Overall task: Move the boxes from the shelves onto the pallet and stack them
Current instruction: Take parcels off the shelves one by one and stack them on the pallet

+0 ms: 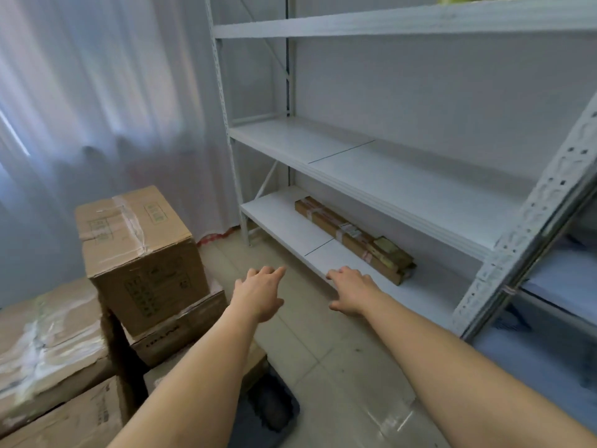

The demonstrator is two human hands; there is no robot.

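Observation:
A long, flat cardboard box [353, 238] lies at the back of the lowest shelf [284, 221] of the white metal rack. Both my arms reach forward toward that shelf. My left hand [258, 291] hovers over the floor just left of the shelf's front edge, fingers straight and holding nothing. My right hand [350, 291] is at the shelf's front edge, fingers relaxed and empty, short of the long box. Stacked cardboard boxes stand at the left: a taped one [139, 253] on top, a flatter one [181, 331] beneath it.
More taped boxes [48, 344] fill the lower left. A dark pallet corner [271, 412] shows under the stack. The middle shelf [387, 176] holds nothing. A rack upright [533, 218] slants at the right. White curtains hang at the left; the floor is pale tile.

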